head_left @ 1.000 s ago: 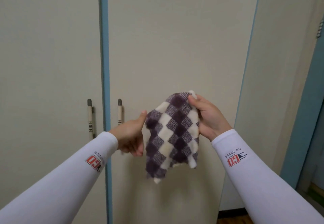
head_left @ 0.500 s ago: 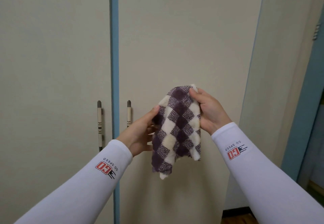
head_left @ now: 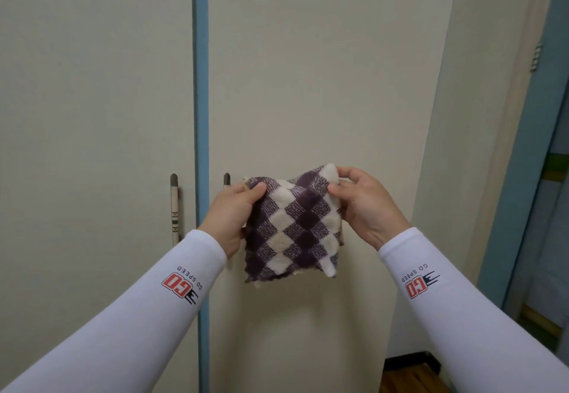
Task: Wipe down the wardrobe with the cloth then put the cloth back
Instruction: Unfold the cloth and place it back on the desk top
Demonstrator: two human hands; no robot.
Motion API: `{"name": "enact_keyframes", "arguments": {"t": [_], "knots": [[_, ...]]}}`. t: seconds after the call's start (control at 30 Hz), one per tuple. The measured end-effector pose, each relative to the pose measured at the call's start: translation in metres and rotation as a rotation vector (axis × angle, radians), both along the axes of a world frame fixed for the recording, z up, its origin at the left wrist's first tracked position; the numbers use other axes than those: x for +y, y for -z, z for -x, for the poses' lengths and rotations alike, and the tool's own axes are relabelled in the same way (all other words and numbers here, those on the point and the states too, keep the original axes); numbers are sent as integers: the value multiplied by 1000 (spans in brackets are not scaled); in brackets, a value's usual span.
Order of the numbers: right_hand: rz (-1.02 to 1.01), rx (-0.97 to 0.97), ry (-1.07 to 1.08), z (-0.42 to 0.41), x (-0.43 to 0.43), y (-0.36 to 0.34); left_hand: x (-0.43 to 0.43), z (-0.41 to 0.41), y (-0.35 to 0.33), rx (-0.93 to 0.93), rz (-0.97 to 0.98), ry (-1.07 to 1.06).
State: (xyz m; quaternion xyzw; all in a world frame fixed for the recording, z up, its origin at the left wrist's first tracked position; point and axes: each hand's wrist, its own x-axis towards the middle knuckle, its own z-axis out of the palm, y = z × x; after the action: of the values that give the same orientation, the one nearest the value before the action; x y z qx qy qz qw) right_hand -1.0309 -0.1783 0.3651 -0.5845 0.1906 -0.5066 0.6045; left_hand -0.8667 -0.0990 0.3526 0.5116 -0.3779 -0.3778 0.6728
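A purple and cream checkered cloth (head_left: 294,223) hangs spread out between my hands, in front of the cream wardrobe (head_left: 308,85). My left hand (head_left: 235,215) pinches its upper left corner. My right hand (head_left: 366,208) pinches its upper right corner between thumb and fingers. The cloth hangs free in the air, a short way off the right wardrobe door. Both arms wear white sleeves with a red logo.
A blue strip (head_left: 200,115) divides the two wardrobe doors. Each door has a slim vertical handle: the left handle (head_left: 174,208) shows in full, the right handle (head_left: 227,180) is partly hidden behind my left hand. A blue door frame (head_left: 529,177) and wooden floor (head_left: 409,380) lie to the right.
My left hand took hold of the cloth's free corner and drew it leftward and up, opening the bunched cloth into a flat square. The view shifted slightly.
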Motion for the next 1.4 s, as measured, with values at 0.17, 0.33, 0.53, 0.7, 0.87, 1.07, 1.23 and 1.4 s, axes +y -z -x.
{"name": "enact_keyframes", "arguments": {"t": [0.17,0.33,0.53,0.7,0.87,1.07,1.23,1.4], "knots": [[-42,-52,94,1,-3,7,3,7,10,-503,-235,-131],[-60,-39,71,3,0,6,13,22,21,-618,-445,-70],[-43,-26,4,4,5,-3,14,28,40,24,-394,293],[-30,-19,-49,1,14,-9,18,32,35,379,-136,108],[17,-27,14,-12,26,-4,37,6,23,212,52,-69],[249,75,298,-56,57,20,81,-49,19,-135,279,-348],[228,64,285,-129,112,37,139,-118,28,-167,347,-449],[109,5,144,-210,183,51,206,-193,36,3,369,-376]]}}
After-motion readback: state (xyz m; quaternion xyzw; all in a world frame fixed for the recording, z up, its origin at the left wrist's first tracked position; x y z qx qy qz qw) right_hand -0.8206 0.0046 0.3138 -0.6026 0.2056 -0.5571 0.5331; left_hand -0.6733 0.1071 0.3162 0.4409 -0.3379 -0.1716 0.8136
